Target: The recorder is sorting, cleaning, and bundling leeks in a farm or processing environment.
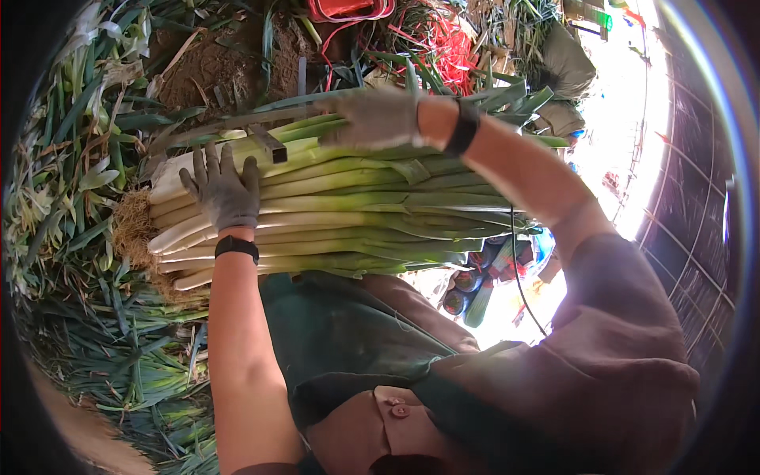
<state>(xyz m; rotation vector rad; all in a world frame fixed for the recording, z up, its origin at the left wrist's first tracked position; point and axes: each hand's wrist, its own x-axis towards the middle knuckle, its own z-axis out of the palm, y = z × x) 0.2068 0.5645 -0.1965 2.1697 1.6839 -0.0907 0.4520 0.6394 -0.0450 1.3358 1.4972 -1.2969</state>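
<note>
A wide bundle of leeks [332, 218] lies across in front of me, white stems and roots to the left, green leaves to the right. My left hand [226, 190], in a grey glove, rests on the white stems with its fingers spread. Over the far side of the bundle is my right hand [372, 119], also gloved and blurred by motion. Its fingers look stretched out to the left, and nothing shows in them. Between the hands, a square metal tube [269, 145] with a hollow end sticks out above the stems.
Loose leek leaves [134, 348] are heaped along the left. Bare soil [210, 67] shows at the far side, near a tangle of red string [447, 55] and a red container [348, 8]. Tied leek bundles [467, 289] lie beyond the leaves at right. A mesh wall [689, 198] stands far right.
</note>
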